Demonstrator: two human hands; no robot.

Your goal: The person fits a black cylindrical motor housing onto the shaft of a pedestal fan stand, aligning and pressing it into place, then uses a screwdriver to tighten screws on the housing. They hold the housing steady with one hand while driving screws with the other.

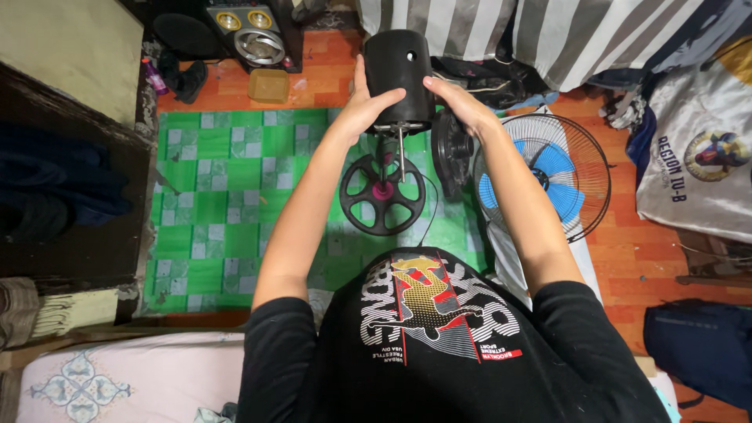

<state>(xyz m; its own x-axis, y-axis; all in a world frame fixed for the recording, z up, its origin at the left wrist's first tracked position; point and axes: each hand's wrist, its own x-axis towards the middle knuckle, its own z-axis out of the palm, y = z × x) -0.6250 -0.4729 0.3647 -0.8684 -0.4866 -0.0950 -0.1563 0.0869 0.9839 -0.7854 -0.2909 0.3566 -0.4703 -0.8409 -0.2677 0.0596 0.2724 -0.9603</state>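
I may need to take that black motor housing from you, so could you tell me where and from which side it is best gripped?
Probably by its smooth round sides, one palm from each flank, as the left hand and right hand hold the black motor housing now. A metal shaft sticks out of the lower end, so gripping there looks awkward.

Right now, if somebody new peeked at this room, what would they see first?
Most likely the black fan motor housing at top centre, held up between the left hand and right hand, with a metal shaft poking out below it. Under it, on the green checkered floor mat, sits a round black spoked part. At the right lies a wire fan guard with blue blades.
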